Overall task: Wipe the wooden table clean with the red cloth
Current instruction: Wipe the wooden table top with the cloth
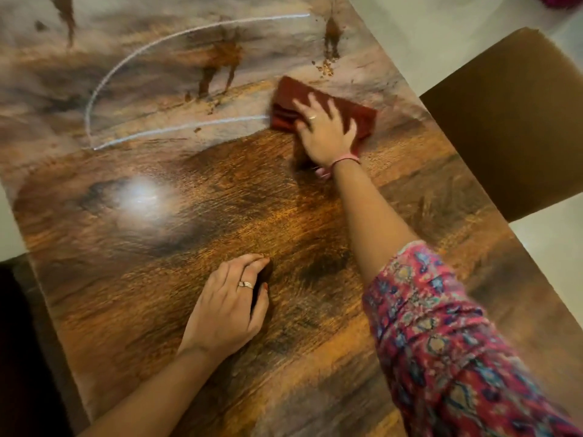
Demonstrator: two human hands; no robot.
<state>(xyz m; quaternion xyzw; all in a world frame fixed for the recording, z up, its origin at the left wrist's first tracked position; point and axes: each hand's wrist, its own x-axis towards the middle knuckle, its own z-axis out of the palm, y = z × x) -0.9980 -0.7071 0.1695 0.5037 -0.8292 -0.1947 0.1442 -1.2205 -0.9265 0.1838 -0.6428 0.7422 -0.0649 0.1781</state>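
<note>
The glossy wooden table (pixel 195 216) fills the view. My right hand (pixel 325 130) presses flat, fingers spread, on the folded red cloth (pixel 362 116) at the table's far right side. Just beyond the cloth lie small brown crumbs (pixel 325 68), and more crumbs (pixel 213 105) lie to its left. My left hand (pixel 228 305) rests on the near part of the table, fingers curled and lightly touching the wood, holding nothing.
A brown chair seat (pixel 511 121) stands close to the table's right edge. A dark chair (pixel 19 342) sits at the near left. Pale floor (pixel 410 33) shows beyond the table. Reflections and glare (pixel 142 197) lie on the tabletop.
</note>
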